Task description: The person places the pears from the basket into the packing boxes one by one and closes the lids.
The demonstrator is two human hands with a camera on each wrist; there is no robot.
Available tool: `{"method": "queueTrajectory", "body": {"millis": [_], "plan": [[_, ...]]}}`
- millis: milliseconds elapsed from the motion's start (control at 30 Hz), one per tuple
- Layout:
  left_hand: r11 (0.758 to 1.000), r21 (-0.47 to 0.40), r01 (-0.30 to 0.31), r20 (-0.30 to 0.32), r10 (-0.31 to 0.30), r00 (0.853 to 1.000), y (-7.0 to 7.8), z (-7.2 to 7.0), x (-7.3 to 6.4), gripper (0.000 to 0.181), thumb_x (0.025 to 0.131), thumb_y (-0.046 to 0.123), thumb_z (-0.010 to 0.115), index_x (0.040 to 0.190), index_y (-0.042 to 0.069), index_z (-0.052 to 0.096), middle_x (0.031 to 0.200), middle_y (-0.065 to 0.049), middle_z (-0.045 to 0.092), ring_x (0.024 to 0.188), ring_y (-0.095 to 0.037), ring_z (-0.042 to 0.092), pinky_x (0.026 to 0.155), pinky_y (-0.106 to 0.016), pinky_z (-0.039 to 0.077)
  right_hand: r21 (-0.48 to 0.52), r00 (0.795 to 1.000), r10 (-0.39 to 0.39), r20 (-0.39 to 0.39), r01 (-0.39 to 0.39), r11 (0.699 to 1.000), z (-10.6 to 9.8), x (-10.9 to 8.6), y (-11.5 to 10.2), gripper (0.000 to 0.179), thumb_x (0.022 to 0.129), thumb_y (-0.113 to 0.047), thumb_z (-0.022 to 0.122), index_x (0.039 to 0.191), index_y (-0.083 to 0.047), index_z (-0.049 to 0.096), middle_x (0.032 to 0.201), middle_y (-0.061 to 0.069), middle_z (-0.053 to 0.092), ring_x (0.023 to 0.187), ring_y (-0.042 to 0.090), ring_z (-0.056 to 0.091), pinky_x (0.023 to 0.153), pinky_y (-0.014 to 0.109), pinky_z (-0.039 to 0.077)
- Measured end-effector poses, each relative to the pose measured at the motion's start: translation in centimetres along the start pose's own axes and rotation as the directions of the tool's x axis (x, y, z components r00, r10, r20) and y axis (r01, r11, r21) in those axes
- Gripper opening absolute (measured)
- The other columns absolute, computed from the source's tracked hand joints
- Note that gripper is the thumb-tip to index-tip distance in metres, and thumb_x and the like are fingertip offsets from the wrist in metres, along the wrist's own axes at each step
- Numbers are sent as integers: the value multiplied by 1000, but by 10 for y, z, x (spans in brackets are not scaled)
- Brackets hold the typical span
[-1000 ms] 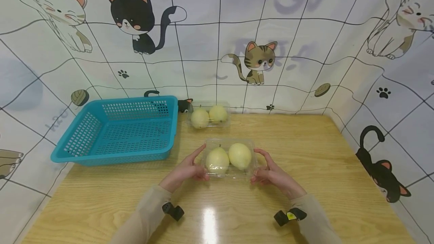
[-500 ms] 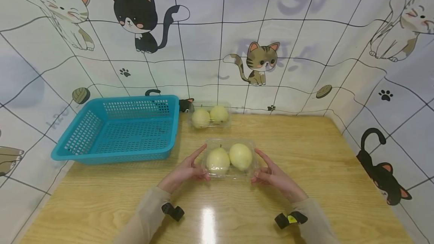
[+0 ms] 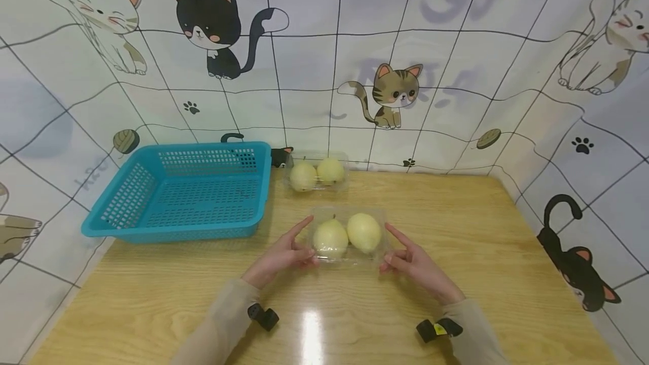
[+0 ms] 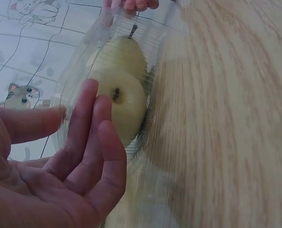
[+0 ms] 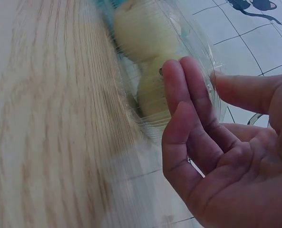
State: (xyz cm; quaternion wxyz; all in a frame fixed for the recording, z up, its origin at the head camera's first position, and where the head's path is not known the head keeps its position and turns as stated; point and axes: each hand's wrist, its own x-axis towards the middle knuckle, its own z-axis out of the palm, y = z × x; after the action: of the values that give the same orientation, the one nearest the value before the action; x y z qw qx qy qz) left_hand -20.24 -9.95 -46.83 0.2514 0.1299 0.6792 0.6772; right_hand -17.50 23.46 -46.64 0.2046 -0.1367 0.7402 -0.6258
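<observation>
A clear plastic clamshell box [image 3: 350, 258] with two pale yellow-green pears, a left pear [image 3: 330, 237] and a right pear [image 3: 364, 232], sits on the wooden table in the head view. At its left end is my left hand [image 3: 280, 256], index finger extended along the side, thumb at the near corner. My right hand [image 3: 417, 263] holds the opposite end in much the same way. Up close in the left wrist view, the thumb meets the box's rim and several fingertips [image 4: 102, 107] press its end wall. The right wrist view has the right thumb [image 5: 245, 90] at the rim too.
A blue perforated plastic basket [image 3: 203, 235] stands at the left of the table. Behind the held box, near the wall, is a second clear box [image 3: 324, 186] with two pears. A cat-print sheet [image 3: 304, 72] covers the walls around the wooden table [image 3: 431, 201].
The head view has shifted slightly, so everything appears a little further right. Both hands stay at the ends of the box, which shows no clear movement on the table.
</observation>
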Motion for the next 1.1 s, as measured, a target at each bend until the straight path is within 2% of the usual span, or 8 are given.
{"method": "queueTrajectory", "body": {"millis": [133,267,467,633,767,900,1100], "plan": [[998,50,-26,-44,28,999,0,8,7,70,96,-1,55,154,9,18,86,-19,70,83,-30,68,75,-39,55,-22,998,0,-58,-1,1000,-1,-1,-2,72,100,-13,54,155,-6,8,94,22,68,92,28,68,83,36,52],[996,90,-28,-96,37,995,0,14,14,65,96,-2,52,153,9,22,83,-17,70,82,-29,69,72,-37,55,-14,992,-14,-122,13,1000,0,-1,-1,69,100,-9,54,154,-2,12,93,23,68,90,27,68,85,35,53],[991,127,-30,-166,51,985,2,19,19,61,96,-5,49,151,6,26,79,-16,69,79,-31,68,68,-37,55,-39,981,-2,-196,-6,999,2,4,0,65,99,-8,54,154,-6,19,92,20,69,89,25,68,86,32,52],[985,168,-36,-248,77,966,6,19,18,58,95,-9,48,149,4,32,79,-20,67,79,-36,67,70,-42,56,-10,981,-4,-193,3,1000,6,11,-1,65,99,-7,53,154,-5,17,95,24,67,89,28,68,85,35,53],[980,198,-28,-302,88,949,6,14,15,55,96,-8,48,148,4,35,79,-18,67,78,-36,67,70,-43,56,15,982,-17,-186,20,1000,12,21,-2,65,99,-3,52,154,-5,17,97,27,66,88,26,68,83,34,54],[982,182,-42,-327,100,940,6,6,12,54,96,-9,46,147,2,35,79,-20,67,77,-39,66,71,-44,55,24,983,-31,-181,36,999,19,31,-5,64,100,-3,51,154,-4,17,95,26,67,87,26,68,84,37,53],[987,144,-66,-340,112,934,6,-5,8,54,95,-10,44,147,-1,33,79,-24,65,76,-39,66,72,-44,55,33,985,-59,-162,65,997,26,43,-8,63,99,0,50,153,-1,17,89,24,67,83,23,68,83,41,54]]}}
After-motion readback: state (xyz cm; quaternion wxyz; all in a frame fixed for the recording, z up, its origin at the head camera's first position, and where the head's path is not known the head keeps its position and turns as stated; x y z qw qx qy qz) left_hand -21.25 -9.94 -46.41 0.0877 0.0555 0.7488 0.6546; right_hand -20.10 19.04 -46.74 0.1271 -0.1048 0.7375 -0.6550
